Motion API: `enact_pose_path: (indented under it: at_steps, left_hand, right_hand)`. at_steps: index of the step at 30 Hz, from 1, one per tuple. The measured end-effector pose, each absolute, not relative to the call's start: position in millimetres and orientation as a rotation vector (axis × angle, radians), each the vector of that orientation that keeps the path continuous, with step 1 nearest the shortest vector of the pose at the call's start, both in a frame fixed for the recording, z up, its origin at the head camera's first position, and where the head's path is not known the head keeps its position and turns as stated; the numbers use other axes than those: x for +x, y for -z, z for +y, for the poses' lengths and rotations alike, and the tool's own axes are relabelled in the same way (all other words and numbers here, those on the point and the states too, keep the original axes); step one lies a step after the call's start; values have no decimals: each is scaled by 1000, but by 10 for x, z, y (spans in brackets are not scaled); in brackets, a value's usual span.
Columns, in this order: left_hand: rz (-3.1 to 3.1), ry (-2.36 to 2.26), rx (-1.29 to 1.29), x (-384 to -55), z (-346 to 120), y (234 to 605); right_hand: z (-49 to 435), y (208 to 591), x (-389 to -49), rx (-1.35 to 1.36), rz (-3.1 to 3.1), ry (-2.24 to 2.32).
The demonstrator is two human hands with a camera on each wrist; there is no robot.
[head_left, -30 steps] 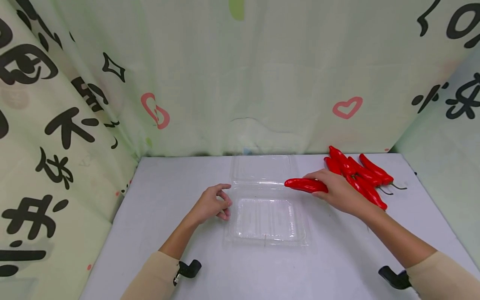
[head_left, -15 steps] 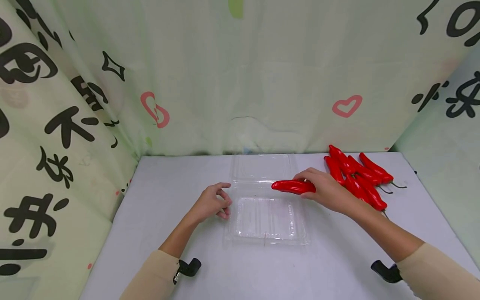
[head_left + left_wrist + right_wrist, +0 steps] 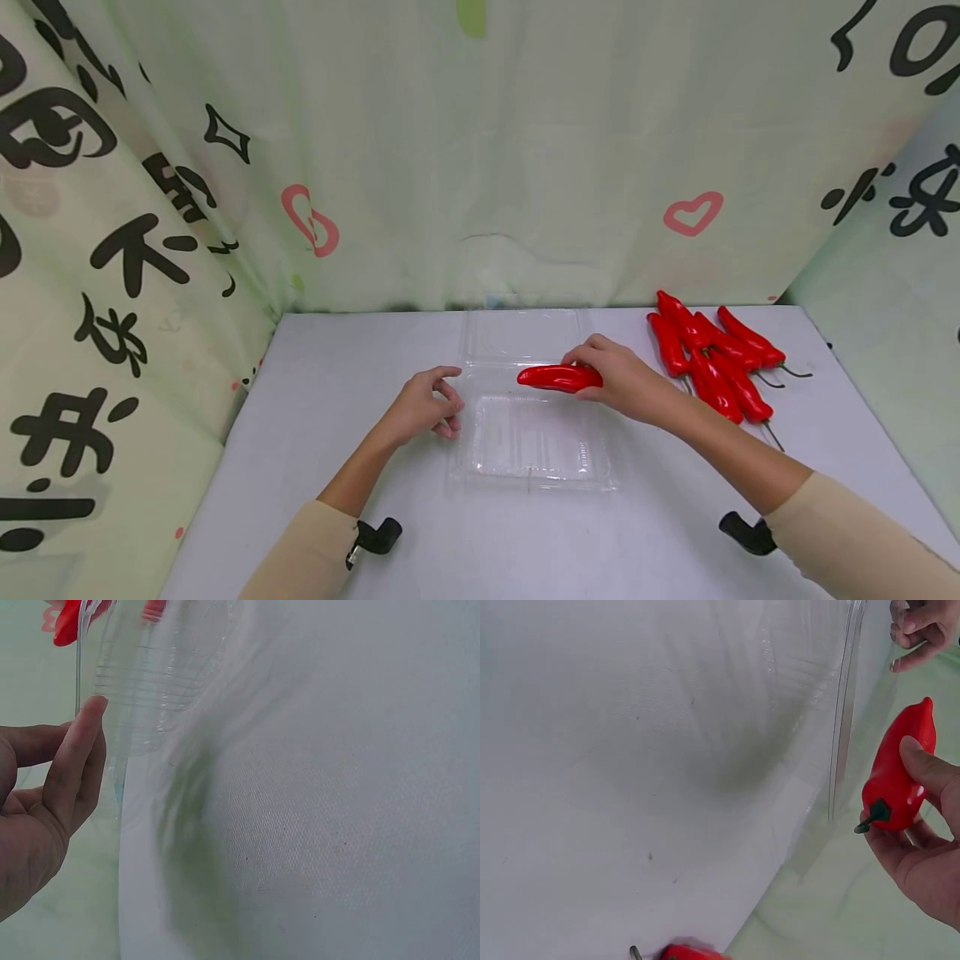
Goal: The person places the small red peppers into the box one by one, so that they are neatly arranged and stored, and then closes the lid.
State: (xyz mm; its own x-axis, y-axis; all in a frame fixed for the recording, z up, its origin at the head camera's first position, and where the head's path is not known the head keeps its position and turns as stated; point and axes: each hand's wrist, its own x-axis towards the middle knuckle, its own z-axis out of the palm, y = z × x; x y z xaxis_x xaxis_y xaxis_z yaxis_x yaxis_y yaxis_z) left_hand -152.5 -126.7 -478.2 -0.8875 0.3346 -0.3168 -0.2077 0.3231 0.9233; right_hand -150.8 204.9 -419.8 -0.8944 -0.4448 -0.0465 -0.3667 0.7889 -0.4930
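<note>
My right hand [image 3: 622,379] grips a red chili pepper [image 3: 551,377] by its stem half, thumb on one side and fingers on the other. In the right wrist view the pepper [image 3: 900,765] shows its green stem toward the heel of the hand. It hangs above the hinge side of a clear plastic clamshell box [image 3: 532,479], which lies with its lid [image 3: 525,333] folded back. Beside the box's left edge is my left hand [image 3: 426,408], fingers relaxed and holding nothing. The left wrist view has that hand [image 3: 56,780] by the clear wall; whether it touches is unclear.
Several red chili peppers [image 3: 720,383] with dark stems lie in a pile at the back right of the white table [image 3: 337,358]. A printed curtain [image 3: 480,167] hangs behind the table's back edge and along both sides.
My right hand has carried the chili pepper leftward, from the box's right edge to above the middle of its hinge. The left hand stays put.
</note>
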Motion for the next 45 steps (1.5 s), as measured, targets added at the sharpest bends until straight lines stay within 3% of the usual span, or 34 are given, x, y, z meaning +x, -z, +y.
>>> enact_pose_path:
  at_steps: [45]
  left_hand:
    - [2198,-1529,100,-1529,-1254,4756]
  right_hand:
    - [1508,4599,-1509,-822,3007,412]
